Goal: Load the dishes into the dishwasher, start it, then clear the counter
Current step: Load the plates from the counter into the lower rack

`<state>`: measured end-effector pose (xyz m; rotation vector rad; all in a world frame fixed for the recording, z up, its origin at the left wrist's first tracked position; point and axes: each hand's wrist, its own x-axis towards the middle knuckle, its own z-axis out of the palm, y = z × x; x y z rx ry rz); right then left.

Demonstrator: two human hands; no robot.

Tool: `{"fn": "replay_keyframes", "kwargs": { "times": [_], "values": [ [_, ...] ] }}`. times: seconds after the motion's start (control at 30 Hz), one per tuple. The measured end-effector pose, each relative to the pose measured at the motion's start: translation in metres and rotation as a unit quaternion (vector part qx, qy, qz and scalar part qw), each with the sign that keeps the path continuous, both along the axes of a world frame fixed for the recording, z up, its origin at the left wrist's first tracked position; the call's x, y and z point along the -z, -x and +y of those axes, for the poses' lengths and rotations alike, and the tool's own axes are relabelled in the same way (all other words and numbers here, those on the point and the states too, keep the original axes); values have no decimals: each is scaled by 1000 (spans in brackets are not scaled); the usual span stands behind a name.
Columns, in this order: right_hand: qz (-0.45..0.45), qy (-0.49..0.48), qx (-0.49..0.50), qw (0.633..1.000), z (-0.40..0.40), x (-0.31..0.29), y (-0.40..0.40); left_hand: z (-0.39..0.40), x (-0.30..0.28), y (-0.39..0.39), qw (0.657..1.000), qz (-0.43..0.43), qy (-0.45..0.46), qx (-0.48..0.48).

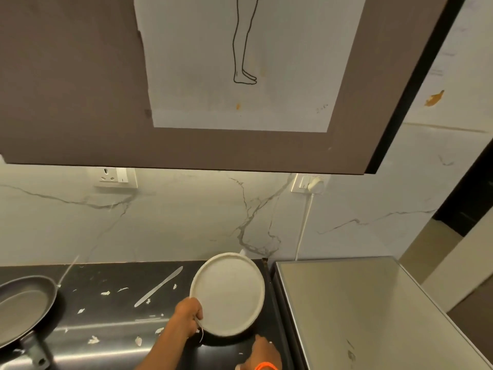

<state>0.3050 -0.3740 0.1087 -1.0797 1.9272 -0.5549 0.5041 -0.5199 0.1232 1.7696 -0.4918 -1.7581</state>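
While the left hand (190, 316) grips a white plate (228, 293) at lower centre, the right hand (262, 352) rests on the dark surface (112, 279), grip unclear.

line drawing (240, 62) on cupboard door (66, 102) | 2 wall sockets (117, 177), rt one w/ plug (316, 184) | marble backsplash (186, 214)
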Motion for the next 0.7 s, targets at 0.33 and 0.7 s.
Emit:
{"fn": "replay_keyframes", "kwargs": {
  "times": [0.33,0.7],
  "values": [
    [-124,141,87,978,36,-32,8,62,-27,-3,993,30,91,67],
    [-96,124,159,975,128,-46,36,137,-41,43,977,28,89,194]
  ]
}}
